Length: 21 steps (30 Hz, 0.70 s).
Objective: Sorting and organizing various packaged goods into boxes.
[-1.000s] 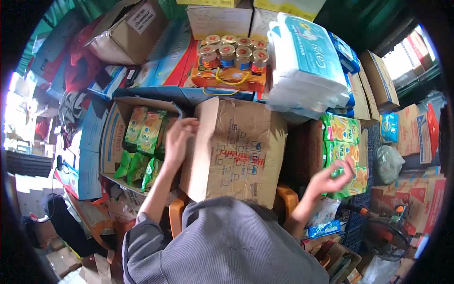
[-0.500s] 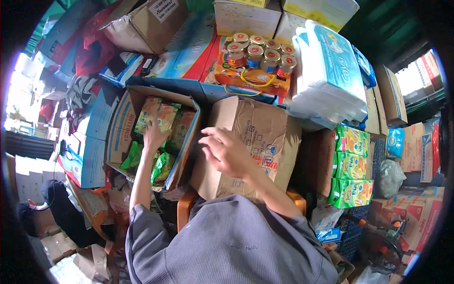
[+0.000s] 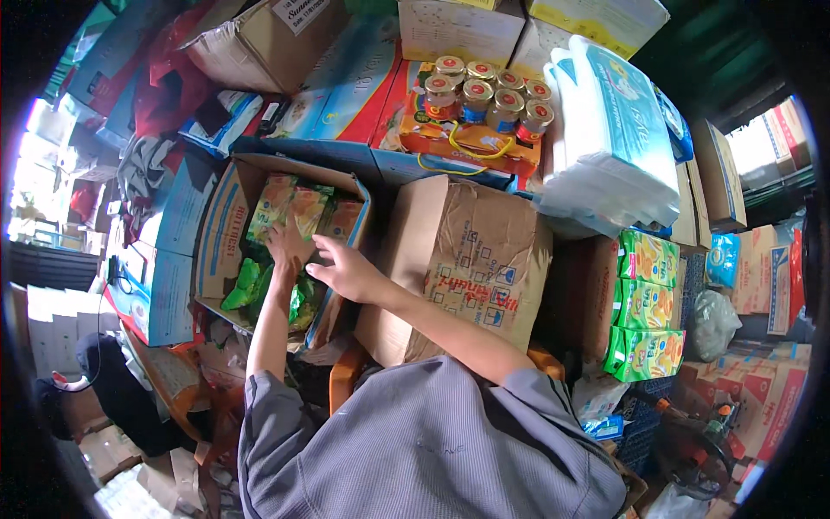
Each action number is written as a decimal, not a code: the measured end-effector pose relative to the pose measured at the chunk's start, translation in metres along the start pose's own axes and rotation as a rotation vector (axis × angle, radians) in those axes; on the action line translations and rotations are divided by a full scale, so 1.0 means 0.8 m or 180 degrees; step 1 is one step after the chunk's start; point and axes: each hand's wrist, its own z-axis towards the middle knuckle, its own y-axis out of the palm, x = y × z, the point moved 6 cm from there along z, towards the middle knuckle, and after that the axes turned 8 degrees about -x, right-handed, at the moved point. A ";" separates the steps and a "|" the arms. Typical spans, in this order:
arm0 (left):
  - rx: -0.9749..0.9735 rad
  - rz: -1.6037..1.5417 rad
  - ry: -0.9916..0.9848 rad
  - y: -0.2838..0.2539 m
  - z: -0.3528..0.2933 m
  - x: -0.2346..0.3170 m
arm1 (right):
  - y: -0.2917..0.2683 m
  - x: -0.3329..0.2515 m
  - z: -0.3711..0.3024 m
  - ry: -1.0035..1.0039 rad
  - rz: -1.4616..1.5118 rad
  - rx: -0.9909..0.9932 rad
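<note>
while the carton (image 3: pixel 222 253) holds green packets (image 3: pixel 309 210), the left hand (image 3: pixel 288 247) reaches in.

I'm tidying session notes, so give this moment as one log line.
left hand: at green packs in open carton, grip unclear | right hand: open, by carton's right edge

Shop storeroom: crowded cartons (image 3: pixel 255 56), lidded jars (image 3: pixel 478 92)

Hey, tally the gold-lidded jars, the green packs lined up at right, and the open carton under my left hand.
Gold-lidded jars: 8
Green packs lined up at right: 3
Open carton under your left hand: 1
Total: 12
</note>
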 end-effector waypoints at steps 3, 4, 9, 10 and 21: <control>-0.0223 -0.0116 0.0058 0.000 0.003 -0.004 | 0.011 0.013 0.024 0.0314 0.0314 -0.0167; -0.0292 -0.0154 0.0087 -0.001 0.004 -0.004 | 0.012 0.022 0.028 0.0570 0.0437 -0.0224; -0.0316 -0.0584 0.0225 -0.020 0.002 -0.006 | 0.012 0.039 0.029 0.0725 0.0797 -0.0169; -0.0280 -0.0678 0.0312 -0.024 0.001 -0.006 | 0.011 0.045 0.026 0.0890 0.0810 -0.0150; 0.0181 -0.0961 0.0593 -0.103 -0.028 0.024 | -0.007 0.055 0.037 0.0693 0.0965 0.0068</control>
